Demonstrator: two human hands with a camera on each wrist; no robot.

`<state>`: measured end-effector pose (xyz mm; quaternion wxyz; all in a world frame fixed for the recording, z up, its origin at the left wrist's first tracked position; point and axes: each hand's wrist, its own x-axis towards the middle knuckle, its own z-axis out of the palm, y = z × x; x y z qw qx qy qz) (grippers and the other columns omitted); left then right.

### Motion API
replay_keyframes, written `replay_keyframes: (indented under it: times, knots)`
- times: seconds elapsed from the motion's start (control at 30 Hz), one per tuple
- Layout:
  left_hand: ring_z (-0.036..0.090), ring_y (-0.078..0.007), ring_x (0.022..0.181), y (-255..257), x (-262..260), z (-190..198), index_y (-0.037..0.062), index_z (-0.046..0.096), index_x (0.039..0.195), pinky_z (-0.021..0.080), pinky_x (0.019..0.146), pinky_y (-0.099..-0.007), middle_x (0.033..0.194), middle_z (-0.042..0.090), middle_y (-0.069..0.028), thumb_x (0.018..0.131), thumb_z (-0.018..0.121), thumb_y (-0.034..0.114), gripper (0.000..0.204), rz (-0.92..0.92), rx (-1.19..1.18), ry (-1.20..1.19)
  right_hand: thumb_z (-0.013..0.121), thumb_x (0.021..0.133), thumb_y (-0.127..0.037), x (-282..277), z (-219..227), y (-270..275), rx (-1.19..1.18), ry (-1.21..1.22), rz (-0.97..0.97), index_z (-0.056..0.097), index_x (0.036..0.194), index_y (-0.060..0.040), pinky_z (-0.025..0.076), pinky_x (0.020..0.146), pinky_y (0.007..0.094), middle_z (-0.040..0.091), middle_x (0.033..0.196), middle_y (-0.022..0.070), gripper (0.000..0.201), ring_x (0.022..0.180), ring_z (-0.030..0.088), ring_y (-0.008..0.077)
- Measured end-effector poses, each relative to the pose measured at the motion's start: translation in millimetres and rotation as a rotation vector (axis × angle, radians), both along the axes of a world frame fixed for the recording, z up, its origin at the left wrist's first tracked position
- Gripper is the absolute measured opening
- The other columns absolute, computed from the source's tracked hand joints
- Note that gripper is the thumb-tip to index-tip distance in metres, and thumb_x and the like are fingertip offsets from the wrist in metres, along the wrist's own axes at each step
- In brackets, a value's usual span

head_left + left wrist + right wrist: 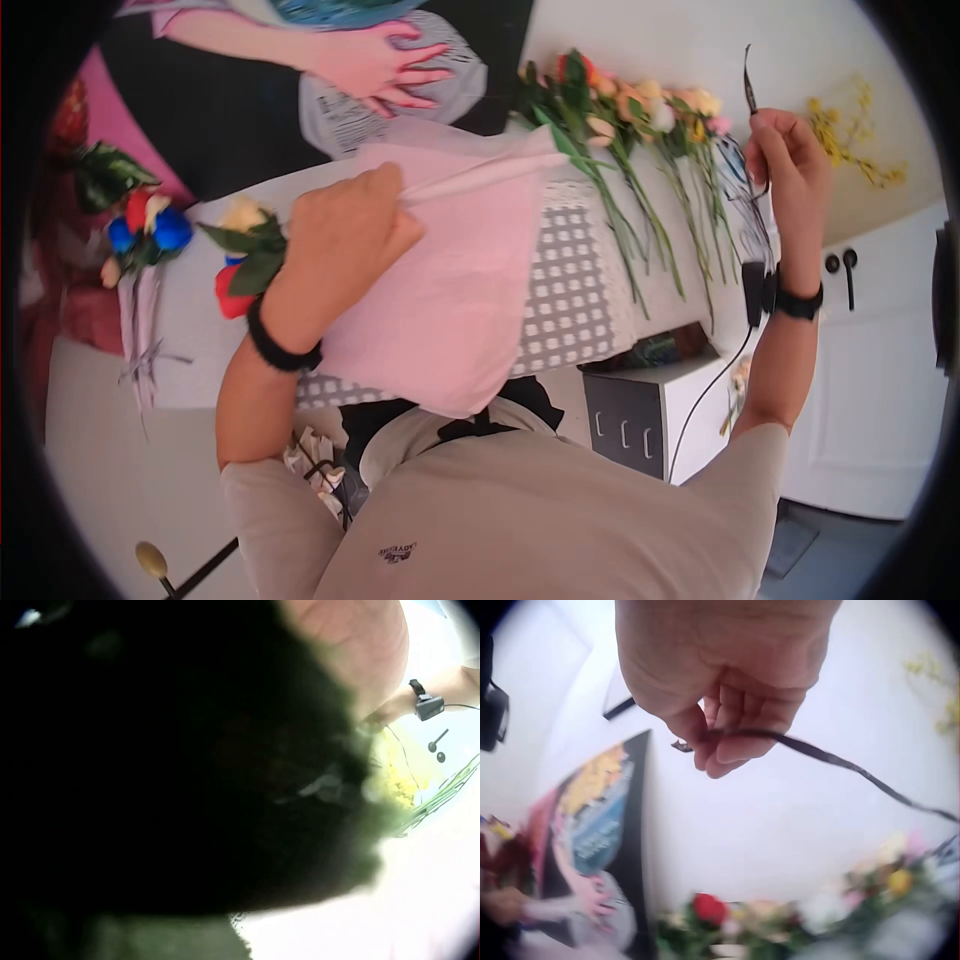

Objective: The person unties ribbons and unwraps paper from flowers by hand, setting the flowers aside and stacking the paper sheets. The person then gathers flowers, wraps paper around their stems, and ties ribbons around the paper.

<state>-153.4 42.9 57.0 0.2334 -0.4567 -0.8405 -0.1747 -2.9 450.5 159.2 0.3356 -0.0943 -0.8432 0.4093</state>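
Observation:
My left hand (345, 245) has its fingers curled round gathered pink wrapping paper (440, 290), which spreads over the table. Beside that wrist, a red rose (232, 290), a cream rose (243, 214) and green leaves stick out to the left. Raised at the right, my right hand (797, 170) pinches a thin dark ribbon (821, 755) between thumb and fingers. One end of the ribbon points up above the fingertips in the head view, while the rest trails off to the right in the right wrist view. A dark blurred shape (187, 765) hides most of the left wrist view.
Several long-stemmed flowers (640, 110) lie along the back right of the table. A small tied bouquet (145, 235) with blue and red roses lies at the left. Behind stands a dark picture (230, 100) with a painted hand. A drawer cabinet (630, 425) stands below the table.

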Motion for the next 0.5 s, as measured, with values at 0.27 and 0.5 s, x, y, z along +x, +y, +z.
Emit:
replay_keyframes:
  times: [0.27, 0.5]
  knots:
    - [0.065, -0.029, 0.062, -3.8, -15.6, -4.3, 0.0054, 0.052, 0.081, 0.05, 0.054, -0.0408, 0.068, 0.059, -0.0108, 0.08, 0.07, 0.013, 0.019, 0.059, 0.222, 0.144, 0.073, 0.101, -0.016, -53.8, -38.3, -193.1, -0.576, -0.368, 0.494, 0.07, 0.102, -0.0045, 0.039, 0.042, 0.0203, 0.069, 0.068, 0.0021, 0.012, 0.049, 0.057, 0.0051]
    - [0.065, -0.0351, 0.067, -11.2, -18.1, -3.1, 0.0046, 0.053, 0.087, 0.049, 0.06, -0.0466, 0.073, 0.06, -0.0144, 0.087, 0.065, 0.015, 0.015, 0.03, 0.331, -0.032, 0.072, 0.103, -0.02, -84.5, -82.8, -235.7, -0.593, -0.298, 0.587, 0.068, 0.105, -0.0033, 0.041, 0.045, 0.0204, 0.069, 0.07, 0.0033, 0.017, 0.053, 0.059, 0.0061]
